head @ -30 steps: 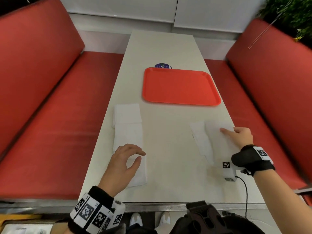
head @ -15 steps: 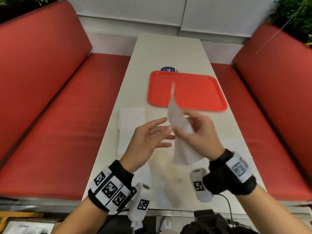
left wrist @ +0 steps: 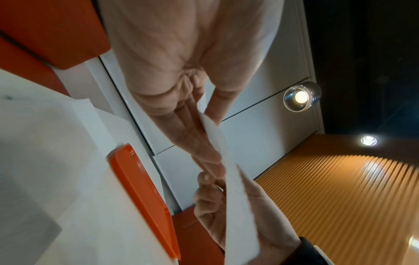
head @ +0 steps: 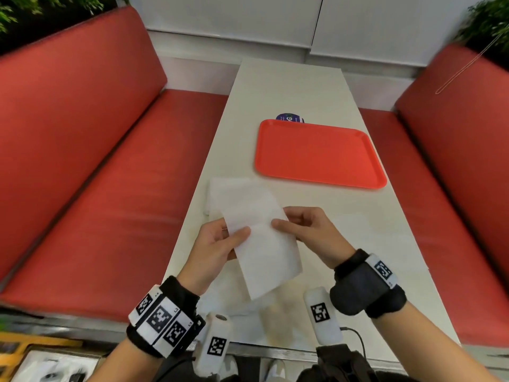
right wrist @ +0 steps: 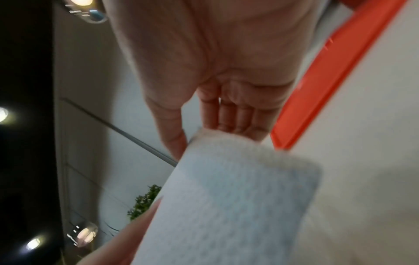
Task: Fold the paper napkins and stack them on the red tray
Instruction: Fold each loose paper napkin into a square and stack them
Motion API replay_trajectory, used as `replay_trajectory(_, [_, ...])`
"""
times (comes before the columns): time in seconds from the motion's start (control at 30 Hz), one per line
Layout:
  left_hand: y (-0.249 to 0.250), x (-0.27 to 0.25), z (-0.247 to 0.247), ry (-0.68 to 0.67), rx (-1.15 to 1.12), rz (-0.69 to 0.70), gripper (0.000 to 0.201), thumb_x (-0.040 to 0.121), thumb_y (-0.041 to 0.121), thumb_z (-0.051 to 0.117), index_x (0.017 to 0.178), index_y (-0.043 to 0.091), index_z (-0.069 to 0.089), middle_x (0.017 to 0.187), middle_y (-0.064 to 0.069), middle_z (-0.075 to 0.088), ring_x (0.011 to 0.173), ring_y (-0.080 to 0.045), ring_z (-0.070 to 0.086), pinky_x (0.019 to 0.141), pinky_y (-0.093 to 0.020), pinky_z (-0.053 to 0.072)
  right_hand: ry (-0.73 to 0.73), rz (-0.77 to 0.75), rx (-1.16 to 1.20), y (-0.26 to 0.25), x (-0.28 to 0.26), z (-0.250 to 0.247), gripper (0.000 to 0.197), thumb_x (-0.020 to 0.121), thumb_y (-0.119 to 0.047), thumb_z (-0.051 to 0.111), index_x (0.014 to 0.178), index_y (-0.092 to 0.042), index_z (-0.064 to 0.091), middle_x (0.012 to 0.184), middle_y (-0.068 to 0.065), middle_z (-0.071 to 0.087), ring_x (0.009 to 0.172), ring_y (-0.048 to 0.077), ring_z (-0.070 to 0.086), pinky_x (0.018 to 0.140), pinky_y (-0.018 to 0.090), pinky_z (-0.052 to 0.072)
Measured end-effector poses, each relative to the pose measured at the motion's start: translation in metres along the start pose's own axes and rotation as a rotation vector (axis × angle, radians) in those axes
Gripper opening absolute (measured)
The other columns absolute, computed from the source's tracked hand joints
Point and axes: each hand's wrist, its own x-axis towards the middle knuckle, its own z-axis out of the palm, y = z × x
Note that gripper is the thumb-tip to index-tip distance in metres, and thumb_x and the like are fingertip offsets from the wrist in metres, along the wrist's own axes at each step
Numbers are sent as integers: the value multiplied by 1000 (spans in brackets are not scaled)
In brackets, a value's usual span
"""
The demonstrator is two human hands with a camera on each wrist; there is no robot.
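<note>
A white napkin [head: 261, 244] is pinched at opposite edges by the left hand [head: 217, 249] and right hand [head: 311, 235], above the table [head: 358, 230]. Beyond, the red tray [head: 319, 153] partly covers a blue sticker [head: 289, 117]; its writing is unreadable.

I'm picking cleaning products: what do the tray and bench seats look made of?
Red tray: seemingly moulded plastic, with a matte sheen, raised rim and rounded corners. Bench seats: probably vinyl or leatherette over padding, smooth with soft highlights; real leather can't be ruled out.

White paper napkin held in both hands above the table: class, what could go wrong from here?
1. The white paper napkin hangs limp, pinched only at its edges by the left hand and right hand; the fold may come out crooked.
2. Pulling apart could tear it.
3. The red plastic tray lies farther off; the fold may open in transit.
</note>
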Motion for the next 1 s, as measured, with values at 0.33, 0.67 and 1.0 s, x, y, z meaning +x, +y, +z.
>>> replay_trajectory(0.33, [0,-2,-26,176,-8,119,15,87,-8,59,98,-5,69,95,-18,73,85,-26,68,70,-30,58,17,23,283,15,7,17,27,90,2,56,91,-16,77,86,6,75,74,20,69,68,30,53])
replay_trajectory(0.67, [-4,-5,-37,194,154,46,7,84,-2,67,88,1,72,94,-10,72,82,-21,68,77,-38,55,-47,-27,43,21,10,23,22,82,8,58,77,-7,74,76,-1,72,70,12,63,62,23,49])
replay_trajectory(1.0, [8,80,-69,259,502,157,32,80,-5,67,101,18,72,109,-3,70,85,-16,66,76,-17,54,277,-188,-252,-1,127,18,24,77,-1,73,84,-24,74,88,10,70,66,11,57,75,27,50])
